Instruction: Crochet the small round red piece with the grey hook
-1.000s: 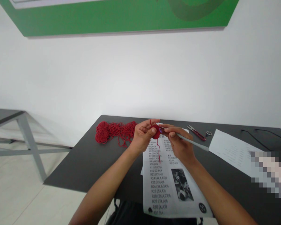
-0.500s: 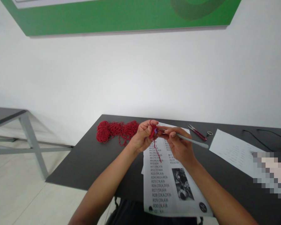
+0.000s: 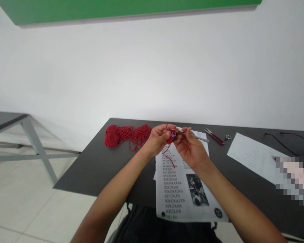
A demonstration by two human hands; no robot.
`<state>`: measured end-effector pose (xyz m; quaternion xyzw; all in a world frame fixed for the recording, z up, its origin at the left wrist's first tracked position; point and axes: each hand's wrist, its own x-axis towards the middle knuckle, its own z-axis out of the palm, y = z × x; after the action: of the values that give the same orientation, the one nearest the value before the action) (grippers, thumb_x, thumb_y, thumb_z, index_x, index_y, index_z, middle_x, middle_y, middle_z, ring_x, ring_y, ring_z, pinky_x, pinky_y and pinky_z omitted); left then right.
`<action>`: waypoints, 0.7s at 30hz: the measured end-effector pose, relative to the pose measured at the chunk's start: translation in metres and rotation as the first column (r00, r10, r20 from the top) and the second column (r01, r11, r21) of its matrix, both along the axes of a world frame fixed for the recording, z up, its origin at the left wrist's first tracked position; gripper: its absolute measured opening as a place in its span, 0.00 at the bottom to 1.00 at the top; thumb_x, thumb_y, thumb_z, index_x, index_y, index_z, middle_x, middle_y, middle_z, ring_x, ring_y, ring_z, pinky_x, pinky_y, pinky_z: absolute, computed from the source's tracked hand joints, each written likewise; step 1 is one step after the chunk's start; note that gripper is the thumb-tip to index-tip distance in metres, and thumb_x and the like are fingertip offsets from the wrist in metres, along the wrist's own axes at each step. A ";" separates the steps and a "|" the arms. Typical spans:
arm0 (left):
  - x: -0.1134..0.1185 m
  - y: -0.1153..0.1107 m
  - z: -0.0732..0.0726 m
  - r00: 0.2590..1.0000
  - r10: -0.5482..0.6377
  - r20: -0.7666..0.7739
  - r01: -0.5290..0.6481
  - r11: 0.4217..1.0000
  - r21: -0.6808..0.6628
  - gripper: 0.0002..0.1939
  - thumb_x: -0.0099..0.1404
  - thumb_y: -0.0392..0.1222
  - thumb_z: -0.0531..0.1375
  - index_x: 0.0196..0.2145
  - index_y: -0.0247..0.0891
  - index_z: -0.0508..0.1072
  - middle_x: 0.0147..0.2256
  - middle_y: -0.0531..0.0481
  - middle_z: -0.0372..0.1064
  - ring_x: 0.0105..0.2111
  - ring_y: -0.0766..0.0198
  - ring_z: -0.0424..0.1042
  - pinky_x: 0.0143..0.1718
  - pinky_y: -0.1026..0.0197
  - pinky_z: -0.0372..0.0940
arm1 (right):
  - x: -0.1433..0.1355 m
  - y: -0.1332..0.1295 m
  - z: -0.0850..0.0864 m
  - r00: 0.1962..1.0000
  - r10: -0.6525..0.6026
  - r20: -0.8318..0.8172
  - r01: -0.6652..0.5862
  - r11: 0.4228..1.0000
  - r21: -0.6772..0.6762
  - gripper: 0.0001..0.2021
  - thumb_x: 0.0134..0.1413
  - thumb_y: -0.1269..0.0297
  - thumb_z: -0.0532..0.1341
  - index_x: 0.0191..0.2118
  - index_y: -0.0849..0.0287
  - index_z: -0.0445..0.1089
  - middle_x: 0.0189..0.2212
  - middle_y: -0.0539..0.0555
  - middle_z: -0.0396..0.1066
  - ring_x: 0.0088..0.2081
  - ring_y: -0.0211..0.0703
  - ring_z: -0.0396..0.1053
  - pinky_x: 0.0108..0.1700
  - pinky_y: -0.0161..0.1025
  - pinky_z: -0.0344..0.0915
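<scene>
Between the fingers of my left hand [image 3: 158, 140] is a small red crochet piece [image 3: 170, 138], with red yarn looped over a finger. A small purple clip [image 3: 173, 134] sits on the piece. My right hand [image 3: 192, 148] is closed on a crochet hook [image 3: 201, 138] with a grey handle, its tip at the piece. A loose yarn tail [image 3: 170, 158] hangs below. The red yarn ball [image 3: 111, 136] and a tangle of red yarn [image 3: 136, 135] lie left of my hands. Under my hands is a printed pattern sheet [image 3: 174, 195].
Red thread snips [image 3: 214, 136] and a small ring [image 3: 228, 137] lie on the dark table [image 3: 86, 168], right of my hands. Farther right are a second paper [image 3: 253, 158], black cords [image 3: 281, 145] and a blurred patch. Another table [image 3: 7, 121] stands at the left.
My right hand has turned, and the hook lies flatter with less of its handle showing. The yarn tail has shifted. The whole view has tilted down slightly.
</scene>
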<state>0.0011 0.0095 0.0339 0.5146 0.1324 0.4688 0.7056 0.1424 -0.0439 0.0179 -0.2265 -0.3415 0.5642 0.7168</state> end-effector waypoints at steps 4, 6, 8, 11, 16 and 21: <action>0.003 0.002 -0.002 0.977 0.171 -0.124 -0.136 0.959 0.250 0.22 0.56 0.50 0.75 0.44 0.34 0.81 0.37 0.43 0.82 0.32 0.62 0.79 0.35 0.61 0.75 | -0.004 0.006 -0.003 0.996 -0.085 -0.042 0.085 0.996 0.013 0.10 0.51 0.51 0.75 0.33 0.48 0.79 0.30 0.44 0.81 0.30 0.37 0.76 0.40 0.40 0.78; 0.003 -0.001 -0.004 0.942 0.283 -0.182 -0.202 0.908 0.367 0.20 0.60 0.46 0.73 0.48 0.35 0.81 0.39 0.43 0.83 0.34 0.61 0.80 0.36 0.61 0.76 | -0.006 0.006 -0.004 0.988 -0.152 -0.005 0.152 0.987 0.052 0.10 0.50 0.50 0.75 0.33 0.47 0.79 0.34 0.44 0.81 0.34 0.39 0.77 0.41 0.40 0.78; 0.004 -0.005 -0.004 0.901 0.378 -0.211 -0.241 0.843 0.482 0.18 0.62 0.42 0.70 0.49 0.35 0.81 0.40 0.43 0.83 0.36 0.60 0.81 0.38 0.61 0.76 | -0.008 0.006 -0.006 0.968 -0.235 0.091 0.226 0.969 0.101 0.10 0.53 0.49 0.74 0.34 0.46 0.80 0.38 0.46 0.82 0.41 0.42 0.78 0.46 0.43 0.77; 0.005 -0.008 -0.005 0.876 0.438 -0.205 -0.252 0.775 0.580 0.16 0.63 0.39 0.68 0.49 0.34 0.81 0.41 0.43 0.83 0.37 0.59 0.81 0.39 0.61 0.77 | -0.005 0.003 -0.006 0.885 -0.360 0.294 0.315 0.930 0.191 0.09 0.57 0.51 0.71 0.38 0.48 0.81 0.41 0.50 0.82 0.46 0.46 0.78 0.52 0.48 0.75; 0.007 -0.007 -0.009 0.902 0.381 -0.201 -0.219 0.806 0.549 0.22 0.67 0.46 0.67 0.56 0.35 0.78 0.43 0.41 0.82 0.36 0.60 0.80 0.37 0.61 0.77 | 0.004 0.000 0.000 0.684 -0.507 0.524 0.376 0.861 0.343 0.09 0.62 0.53 0.68 0.40 0.50 0.82 0.41 0.53 0.82 0.44 0.49 0.78 0.48 0.47 0.75; 0.007 -0.007 -0.009 0.922 0.312 -0.228 -0.169 0.856 0.488 0.27 0.69 0.52 0.65 0.60 0.33 0.76 0.38 0.43 0.80 0.34 0.64 0.76 0.35 0.63 0.72 | 0.009 0.002 0.002 0.615 -0.570 0.546 0.403 0.821 0.403 0.06 0.61 0.56 0.69 0.38 0.50 0.81 0.38 0.51 0.82 0.42 0.47 0.78 0.48 0.47 0.75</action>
<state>0.0084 0.0027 0.0247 0.7107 0.1872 0.4886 0.4703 0.1516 -0.0414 0.0201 -0.4021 -0.5567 0.1874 0.7023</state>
